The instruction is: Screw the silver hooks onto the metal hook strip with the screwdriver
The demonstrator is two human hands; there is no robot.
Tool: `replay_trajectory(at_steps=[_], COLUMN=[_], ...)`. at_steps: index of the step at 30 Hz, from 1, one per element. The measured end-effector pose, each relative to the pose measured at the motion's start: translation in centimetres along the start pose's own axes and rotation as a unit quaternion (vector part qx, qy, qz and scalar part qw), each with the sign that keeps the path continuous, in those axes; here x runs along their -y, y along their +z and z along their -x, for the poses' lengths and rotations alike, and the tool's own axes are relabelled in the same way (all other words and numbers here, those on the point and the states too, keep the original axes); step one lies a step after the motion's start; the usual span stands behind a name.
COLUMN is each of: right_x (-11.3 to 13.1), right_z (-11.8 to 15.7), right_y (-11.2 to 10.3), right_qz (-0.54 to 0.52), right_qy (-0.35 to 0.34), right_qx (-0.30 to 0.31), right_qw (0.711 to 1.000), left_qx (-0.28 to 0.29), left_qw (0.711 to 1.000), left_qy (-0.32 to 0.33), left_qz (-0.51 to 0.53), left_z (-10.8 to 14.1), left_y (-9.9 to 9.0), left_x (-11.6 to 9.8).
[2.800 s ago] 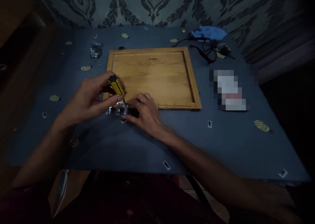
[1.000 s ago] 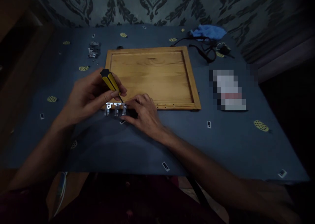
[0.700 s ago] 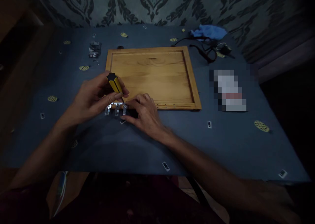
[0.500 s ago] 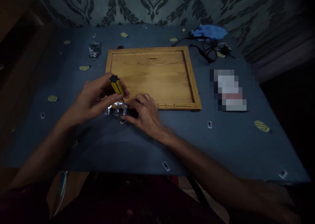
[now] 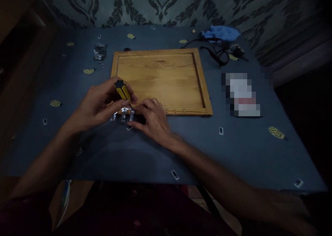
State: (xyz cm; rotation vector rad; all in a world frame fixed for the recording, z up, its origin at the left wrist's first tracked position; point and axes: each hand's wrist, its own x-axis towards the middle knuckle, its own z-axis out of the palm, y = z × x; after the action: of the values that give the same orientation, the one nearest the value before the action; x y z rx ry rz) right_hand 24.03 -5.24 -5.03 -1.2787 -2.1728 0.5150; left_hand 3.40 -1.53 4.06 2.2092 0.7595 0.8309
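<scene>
A wooden panel with a raised frame [image 5: 202, 80] lies on the blue-covered table. At its near left edge sits a shiny metal bracket [image 5: 123, 115] with prongs pointing toward me. My left hand [image 5: 97, 102] is closed around the black-and-yellow handle of a screwdriver [image 5: 121, 90], tilted with its tip down at the bracket's right end. Against that same end rests my right hand [image 5: 153, 120], its thumb and index finger bent about the metal. Fingers hide part of the bracket and the screwdriver tip. Small dark holes run along the near frame strip, right of my right hand.
Small metal parts [image 5: 100, 52] lie in a pile at the back left. Eyeglasses [image 5: 216, 52], a blue cloth [image 5: 220, 33] and a dark key-like item [image 5: 236, 51] lie at the back right. A pixelated pale object [image 5: 243, 96] is right of the panel.
Hardly anything differs. The screwdriver handle has turned slightly in my left hand, while my right hand and the panel keep their places.
</scene>
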Motion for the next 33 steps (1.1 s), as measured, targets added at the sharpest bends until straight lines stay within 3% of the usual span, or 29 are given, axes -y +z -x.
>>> replay_trajectory(at_steps=[16, 24, 33], right_x=[-0.1, -0.2, 0.0], right_z=[0.0, 0.0, 0.0], right_y=[0.3, 0.3, 0.2], right_qz=[0.005, 0.003, 0.009], right_qy=[0.002, 0.004, 0.003], right_qx=[-0.014, -0.009, -0.008], right_qw=[1.000, 1.000, 1.000], left_qx=[-0.010, -0.072, -0.068], left_qw=[0.999, 0.996, 0.985], left_qy=[-0.007, -0.006, 0.127], left_qz=[-0.039, -0.044, -0.100], left_z=[-0.2, -0.3, -1.0], left_y=[0.1, 1.3, 0.4], left_x=[-0.1, 0.6, 1.1])
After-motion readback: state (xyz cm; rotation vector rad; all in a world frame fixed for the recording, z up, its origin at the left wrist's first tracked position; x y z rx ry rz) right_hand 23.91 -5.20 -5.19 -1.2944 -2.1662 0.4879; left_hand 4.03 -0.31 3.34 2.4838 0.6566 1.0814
